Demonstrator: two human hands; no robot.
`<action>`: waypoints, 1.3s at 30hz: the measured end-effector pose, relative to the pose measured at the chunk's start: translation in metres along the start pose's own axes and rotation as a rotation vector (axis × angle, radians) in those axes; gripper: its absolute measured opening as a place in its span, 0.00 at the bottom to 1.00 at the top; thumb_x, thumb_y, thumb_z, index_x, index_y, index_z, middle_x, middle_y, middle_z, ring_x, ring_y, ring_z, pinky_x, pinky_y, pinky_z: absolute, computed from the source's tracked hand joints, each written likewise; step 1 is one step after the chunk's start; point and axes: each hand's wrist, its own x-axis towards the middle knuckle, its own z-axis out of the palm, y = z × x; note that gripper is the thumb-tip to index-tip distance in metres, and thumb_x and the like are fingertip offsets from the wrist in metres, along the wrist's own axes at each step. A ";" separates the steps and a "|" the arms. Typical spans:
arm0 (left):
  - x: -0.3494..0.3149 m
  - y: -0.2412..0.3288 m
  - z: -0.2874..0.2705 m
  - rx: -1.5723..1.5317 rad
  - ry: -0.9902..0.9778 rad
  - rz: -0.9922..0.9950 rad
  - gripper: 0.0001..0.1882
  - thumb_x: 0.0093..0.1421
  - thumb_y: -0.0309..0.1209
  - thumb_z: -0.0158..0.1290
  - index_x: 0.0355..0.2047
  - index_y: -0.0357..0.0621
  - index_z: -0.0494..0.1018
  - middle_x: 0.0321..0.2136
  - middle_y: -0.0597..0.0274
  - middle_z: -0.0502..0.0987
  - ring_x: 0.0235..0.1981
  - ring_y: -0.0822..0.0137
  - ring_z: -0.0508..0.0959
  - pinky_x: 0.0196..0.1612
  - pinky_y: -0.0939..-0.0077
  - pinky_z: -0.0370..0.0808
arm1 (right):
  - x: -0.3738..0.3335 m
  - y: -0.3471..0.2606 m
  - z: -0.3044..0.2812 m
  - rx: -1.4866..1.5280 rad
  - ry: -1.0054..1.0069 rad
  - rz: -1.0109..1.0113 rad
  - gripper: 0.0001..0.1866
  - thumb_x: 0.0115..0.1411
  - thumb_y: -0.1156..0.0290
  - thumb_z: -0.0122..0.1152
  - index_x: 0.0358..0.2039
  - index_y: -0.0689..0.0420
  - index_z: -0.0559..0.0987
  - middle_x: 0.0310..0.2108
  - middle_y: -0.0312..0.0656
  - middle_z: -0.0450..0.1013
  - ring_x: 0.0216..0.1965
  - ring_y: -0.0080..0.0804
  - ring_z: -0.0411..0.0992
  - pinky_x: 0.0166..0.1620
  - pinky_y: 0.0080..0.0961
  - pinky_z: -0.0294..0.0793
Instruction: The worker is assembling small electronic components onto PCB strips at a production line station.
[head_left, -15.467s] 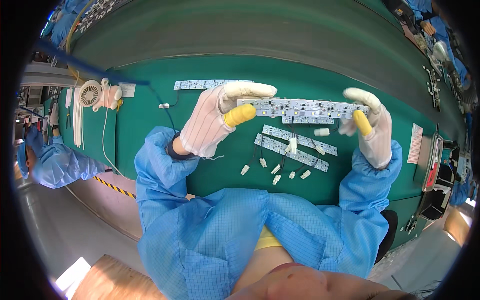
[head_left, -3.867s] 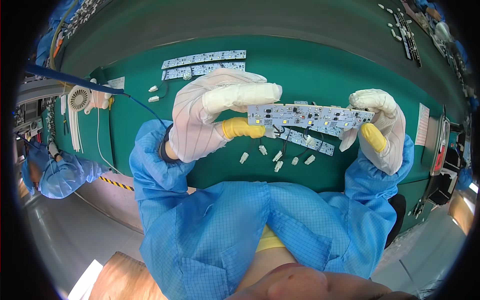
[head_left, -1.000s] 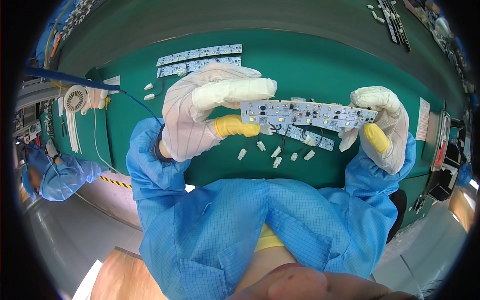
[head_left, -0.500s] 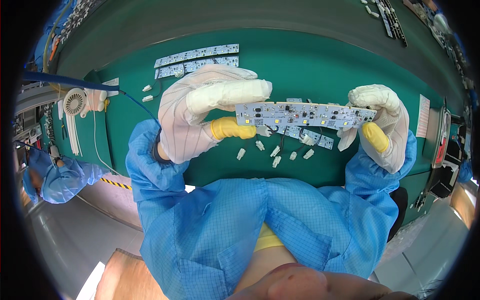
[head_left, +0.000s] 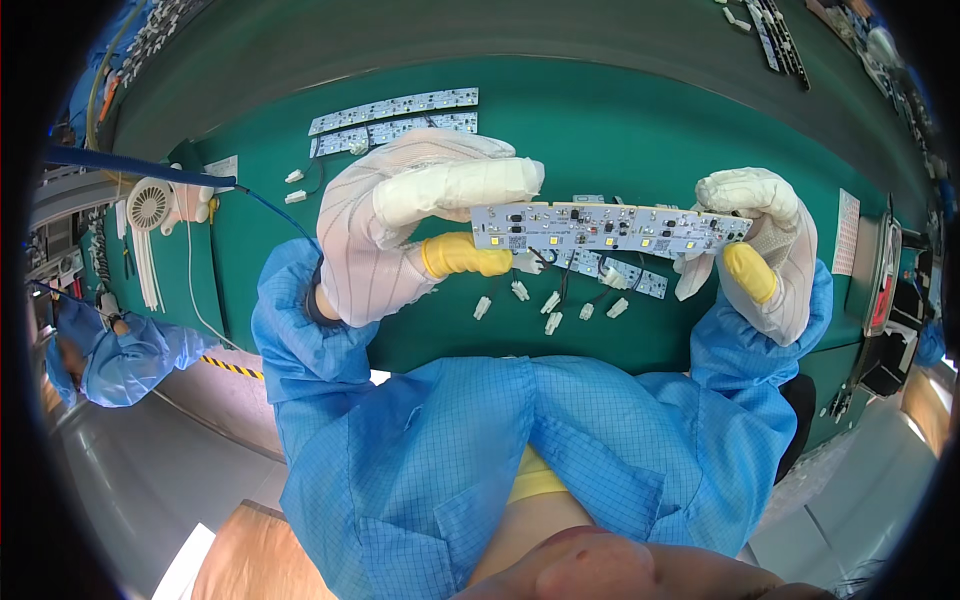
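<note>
Between my two gloved hands a long white LED circuit board [head_left: 625, 229] is held up, its component side showing. My left hand [head_left: 400, 215] grips its left end between thumb and fingers; the thumb wears a yellow fingertip cover. At the right end my right hand [head_left: 762, 250] pinches the board the same way. Behind and below it, another LED board [head_left: 640, 279] lies on the green mat, partly hidden. Several white connectors [head_left: 553, 323] on dark wires spread out below the held board.
Two LED boards [head_left: 395, 104] lie at the back left. A small white fan [head_left: 150, 204] stands on the left beside white strips. A dark conveyor-like band [head_left: 560, 35] runs along the back, with more boards [head_left: 775, 40] at far right. Another person's blue sleeve [head_left: 150, 355] shows at left.
Both hands keep their hold on the board with almost no movement. The boards at the far right on the back band have shifted slightly left.
</note>
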 end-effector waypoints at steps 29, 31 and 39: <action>-0.002 -0.001 0.014 -0.152 0.171 -0.213 0.25 0.49 0.44 0.60 0.43 0.39 0.76 0.38 0.53 0.78 0.35 0.62 0.80 0.37 0.76 0.77 | 0.000 -0.003 0.005 0.072 0.057 0.058 0.38 0.53 0.49 0.60 0.51 0.71 0.67 0.40 0.52 0.73 0.28 0.30 0.76 0.35 0.21 0.77; -0.002 -0.005 0.013 -0.072 0.184 -0.151 0.25 0.50 0.44 0.59 0.43 0.37 0.75 0.35 0.53 0.79 0.35 0.61 0.80 0.38 0.75 0.76 | 0.005 0.000 0.009 -0.088 0.092 -0.086 0.29 0.59 0.54 0.59 0.47 0.69 0.69 0.34 0.49 0.73 0.27 0.30 0.76 0.28 0.18 0.78; 0.000 -0.004 0.017 -0.130 0.234 -0.133 0.24 0.53 0.41 0.59 0.44 0.36 0.74 0.31 0.52 0.79 0.35 0.60 0.79 0.40 0.71 0.75 | 0.005 -0.007 0.009 0.094 0.038 0.048 0.32 0.55 0.55 0.64 0.48 0.70 0.69 0.46 0.53 0.68 0.30 0.34 0.77 0.30 0.21 0.80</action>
